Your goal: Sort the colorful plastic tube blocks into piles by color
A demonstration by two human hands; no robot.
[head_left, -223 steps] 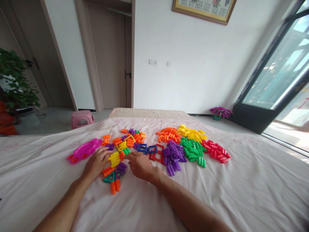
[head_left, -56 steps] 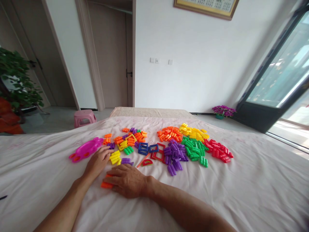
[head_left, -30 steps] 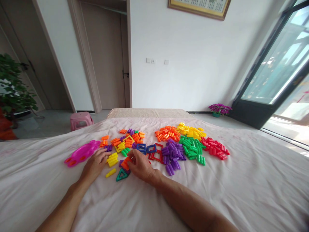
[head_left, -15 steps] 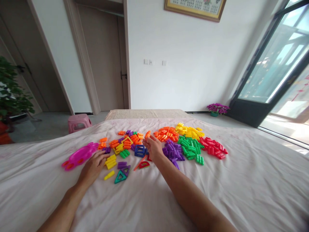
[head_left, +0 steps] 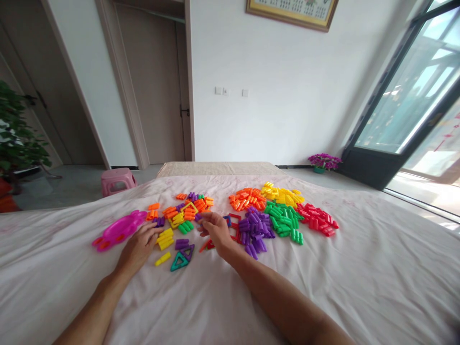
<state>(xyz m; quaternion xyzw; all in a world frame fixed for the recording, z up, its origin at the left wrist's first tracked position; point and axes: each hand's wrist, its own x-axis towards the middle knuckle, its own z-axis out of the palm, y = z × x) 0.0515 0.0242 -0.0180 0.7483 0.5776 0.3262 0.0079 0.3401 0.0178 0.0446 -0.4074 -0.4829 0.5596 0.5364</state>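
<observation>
Partly behind right hand (head_left: pixel 217 230), blue frame (head_left: pixel 228 221).

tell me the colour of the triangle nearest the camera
The triangle is teal, seen best in the head view.

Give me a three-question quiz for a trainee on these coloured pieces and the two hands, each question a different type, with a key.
1. Multiple choice. Which pile lies farthest to the right?
A) green
B) the red pile
C) purple

2. True or false. The magenta tray is nearer to the left hand than to the right hand.

3. Fill in the colour. The triangle touching or right beside the teal triangle is ____.

Key: 1. B; 2. true; 3. purple.
</observation>
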